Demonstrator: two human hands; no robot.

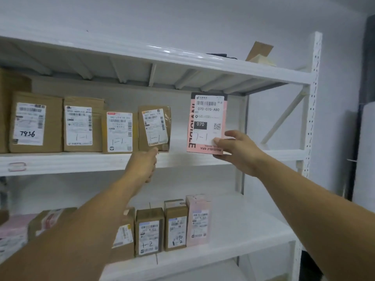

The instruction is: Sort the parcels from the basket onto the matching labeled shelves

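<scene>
Right hand (pixel 237 151) pinches the pink parcel (pixel 207 122) at its lower right corner, thumb on the label, fingers behind. The parcel is upright at the middle shelf (pixel 81 161) front edge and handmarked 1-1. Left hand (pixel 142 165) touches the bottom of a tilted brown parcel (pixel 155 128) on the same shelf; whether it grips, cannot tell.

The white metal shelving rack (pixel 203 63) wears smooth, glossy paint. The brown cardboard parcels (pixel 83 124) on its left look matt, with white paper labels (pixel 30 122). One taped brown cardboard parcel (pixel 154 128) shows shiny clear film. The flat pink card box (pixel 189 138) to the right looks smooth, faintly satiny.
</scene>
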